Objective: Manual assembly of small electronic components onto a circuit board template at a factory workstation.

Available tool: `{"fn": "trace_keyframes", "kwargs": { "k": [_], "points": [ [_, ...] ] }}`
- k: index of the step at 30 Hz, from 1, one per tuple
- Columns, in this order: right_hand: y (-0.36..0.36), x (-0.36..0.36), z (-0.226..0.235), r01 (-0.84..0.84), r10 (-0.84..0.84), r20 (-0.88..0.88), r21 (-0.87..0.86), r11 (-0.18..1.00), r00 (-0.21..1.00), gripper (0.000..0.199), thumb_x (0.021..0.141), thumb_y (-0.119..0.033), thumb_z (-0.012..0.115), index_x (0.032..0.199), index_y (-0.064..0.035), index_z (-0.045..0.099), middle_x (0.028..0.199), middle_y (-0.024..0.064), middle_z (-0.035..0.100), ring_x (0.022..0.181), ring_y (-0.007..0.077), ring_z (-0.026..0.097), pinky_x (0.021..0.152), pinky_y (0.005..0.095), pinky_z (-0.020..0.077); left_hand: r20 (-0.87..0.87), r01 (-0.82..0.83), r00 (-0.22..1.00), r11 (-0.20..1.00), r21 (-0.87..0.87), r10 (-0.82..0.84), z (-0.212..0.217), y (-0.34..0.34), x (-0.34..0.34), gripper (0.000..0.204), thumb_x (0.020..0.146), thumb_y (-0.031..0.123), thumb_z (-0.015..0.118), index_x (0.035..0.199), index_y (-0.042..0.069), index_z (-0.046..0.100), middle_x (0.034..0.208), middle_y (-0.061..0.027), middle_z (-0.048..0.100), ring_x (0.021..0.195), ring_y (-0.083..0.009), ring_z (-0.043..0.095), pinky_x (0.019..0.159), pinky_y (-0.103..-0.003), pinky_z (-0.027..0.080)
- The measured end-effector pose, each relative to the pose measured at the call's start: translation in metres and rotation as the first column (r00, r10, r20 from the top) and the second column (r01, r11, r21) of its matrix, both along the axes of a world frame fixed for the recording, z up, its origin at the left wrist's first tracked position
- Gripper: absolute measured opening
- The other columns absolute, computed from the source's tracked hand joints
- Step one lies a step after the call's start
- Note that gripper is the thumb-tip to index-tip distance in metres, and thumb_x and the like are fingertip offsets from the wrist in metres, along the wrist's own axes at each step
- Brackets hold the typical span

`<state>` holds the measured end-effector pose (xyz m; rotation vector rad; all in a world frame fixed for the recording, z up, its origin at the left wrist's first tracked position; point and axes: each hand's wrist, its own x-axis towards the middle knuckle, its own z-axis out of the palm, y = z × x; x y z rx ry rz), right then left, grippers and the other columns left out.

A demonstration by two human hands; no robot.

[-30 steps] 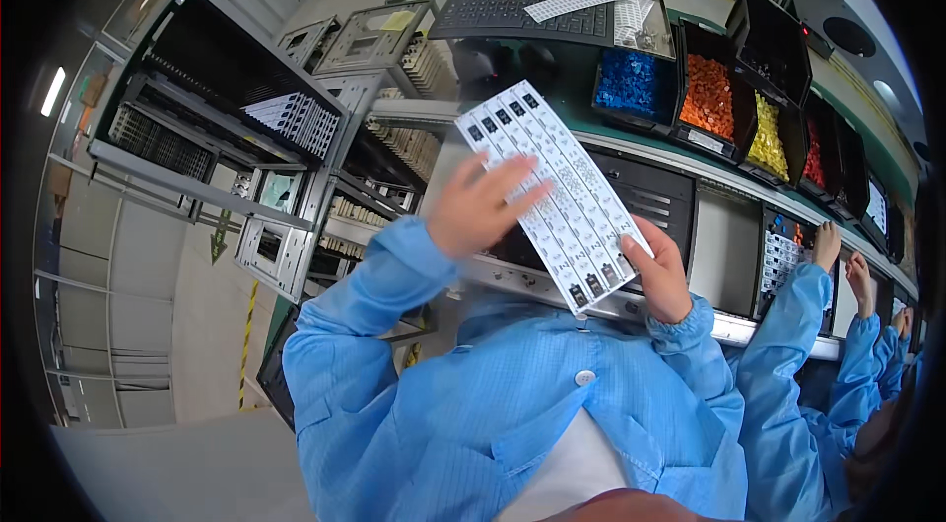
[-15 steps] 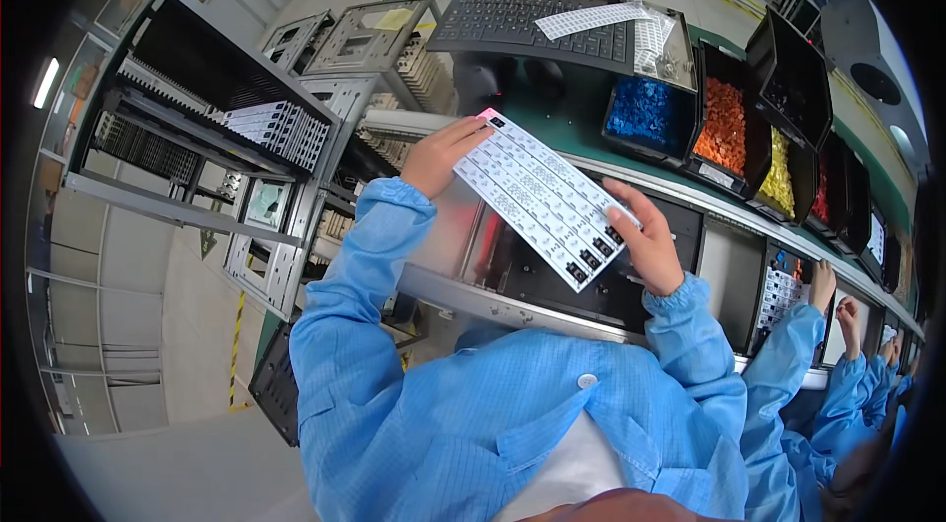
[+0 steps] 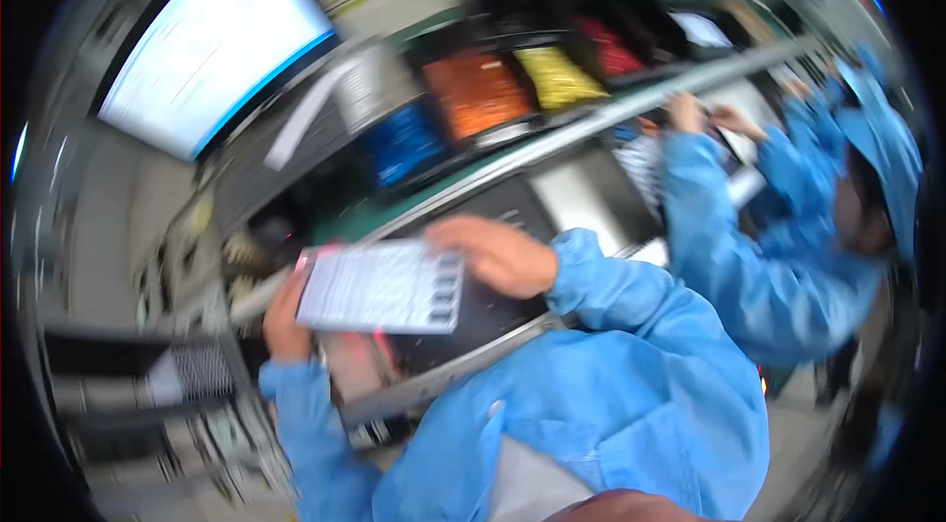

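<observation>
A white circuit board panel, printed with rows of small marks, lies across both my hands above the bench rail. Black parts line its right end. My left hand is closed around its left edge. At the upper right corner, my right hand grips the panel with fingers and thumb, though motion smears the fingertips. A reddish glow touches the panel's upper left corner and the surface just below it.
Bins of blue, orange, yellow and red parts line the bench beyond the rail. A lit monitor stands far left. A slotted rack is at lower left. Co-workers in blue sleeves work along the right.
My view has swung rightward and tilted, bringing the co-workers further into it. The panel now lies nearly level across the picture. My right hand has moved to its upper corner.
</observation>
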<state>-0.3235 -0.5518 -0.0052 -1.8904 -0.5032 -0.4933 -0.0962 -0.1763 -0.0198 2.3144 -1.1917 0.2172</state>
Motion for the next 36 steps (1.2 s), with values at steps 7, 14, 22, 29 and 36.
{"fn": "trace_keyframes", "kwargs": {
  "k": [7, 14, 22, 29, 36],
  "points": [
    [-0.029, -0.109, 0.016, 0.216, -0.209, -0.431, -0.035, 0.976, 0.878, 0.033, 0.106, -0.017, 0.067, 0.136, -0.0039, 0.064, 0.106, 0.0156, 0.075, 0.097, 0.0338, 0.076, 0.086, 0.042, 0.0597, -0.656, -0.272, 0.753, 0.881, -0.387, -0.056, -0.008, -0.043, -0.072, 0.088, 0.085, -0.015, 0.076, 0.164, 0.009, 0.045, 0.098, -0.0012, 0.067, 0.088, -0.0094, 0.063, 0.079, -0.024, 0.052],
    [-0.047, -0.134, -0.023, 0.683, -0.37, -0.658, 0.31, 0.661, 0.656, 0.057, 0.105, -0.01, 0.07, 0.157, -0.0073, 0.046, 0.1, 0.0046, 0.07, 0.082, 0.0089, 0.067, 0.066, 0.0271, 0.0564, -0.702, -0.278, 0.697, 0.846, -0.455, -0.149, -0.058, -0.103, -0.11, 0.082, 0.093, -0.007, 0.075, 0.166, 0.008, 0.041, 0.104, 0.0027, 0.054, 0.089, -0.0062, 0.051, 0.082, -0.021, 0.045],
    [-0.082, -0.154, -0.043, 0.725, -0.492, -0.612, 0.205, 0.657, 0.619, 0.058, 0.106, -0.012, 0.068, 0.16, -0.0042, 0.046, 0.115, 0.0047, 0.075, 0.082, 0.0051, 0.066, 0.063, 0.0202, 0.0518, -0.374, -0.172, 0.926, 0.94, -0.294, 0.052, -0.064, -0.111, -0.109, 0.066, 0.084, -0.002, 0.074, 0.147, 0.009, 0.061, 0.142, -0.0146, 0.055, 0.13, -0.0332, 0.057, 0.109, -0.04, 0.047],
    [-0.058, -0.127, -0.062, 0.693, -0.366, -0.7, 0.255, 0.674, 0.613, 0.057, 0.107, -0.011, 0.068, 0.159, -0.0036, 0.044, 0.107, 0.0073, 0.077, 0.077, 0.0058, 0.067, 0.064, 0.0198, 0.0519, -0.405, -0.221, 0.908, 0.945, -0.241, 0.109, -0.058, -0.114, -0.114, 0.064, 0.081, -0.008, 0.067, 0.142, 0.011, 0.064, 0.138, -0.0155, 0.056, 0.133, -0.0363, 0.056, 0.106, -0.042, 0.051],
    [-0.072, -0.118, -0.076, 0.669, -0.747, -0.163, -0.354, 0.654, 0.644, 0.036, 0.087, -0.013, 0.082, 0.121, -0.0032, 0.074, 0.11, 0.0171, 0.069, 0.099, 0.0343, 0.069, 0.085, 0.041, 0.058, -0.379, -0.064, 0.924, 0.952, -0.3, -0.057, -0.099, -0.097, -0.096, 0.066, 0.088, 0.0, 0.059, 0.154, 0.002, 0.055, 0.151, -0.014, 0.057, 0.141, -0.0281, 0.055, 0.12, -0.04, 0.041]
  ]
}}
